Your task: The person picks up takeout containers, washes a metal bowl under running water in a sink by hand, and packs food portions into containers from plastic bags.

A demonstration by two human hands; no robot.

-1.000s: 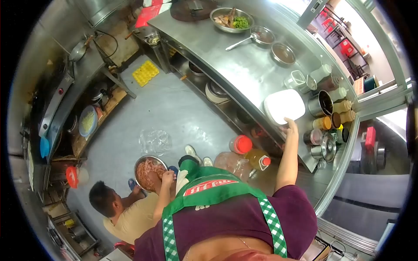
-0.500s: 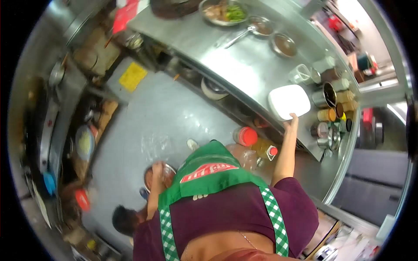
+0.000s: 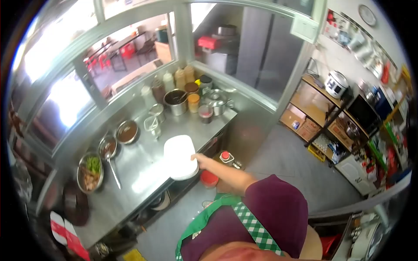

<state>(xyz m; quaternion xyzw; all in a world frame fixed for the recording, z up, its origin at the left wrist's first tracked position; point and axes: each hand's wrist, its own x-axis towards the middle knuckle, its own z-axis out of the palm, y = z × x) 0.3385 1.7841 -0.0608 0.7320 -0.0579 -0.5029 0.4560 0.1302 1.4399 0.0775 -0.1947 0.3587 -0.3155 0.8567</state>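
My right hand reaches across to the steel counter and grips the near right edge of a white square plate. More than one layer shows at its lower rim, so it may be a stack. The plate sits at the counter's front edge. Behind it stands a clear plastic jug. To the left are a metal bowl of brown sauce, a smaller bowl with a ladle, and an oval metal dish of greens and meat. My left hand is out of view.
At the counter's back corner stand a steel pot, an orange-lidded jar, a lidded pot and several sauce bottles. A red-lidded tub is on the floor below. Wooden shelves hold a rice cooker.
My view has swung up and right toward the windows and shelves. My left hand, earlier over a metal bowl low at the left, has left the view. The right hand stays on the plate.
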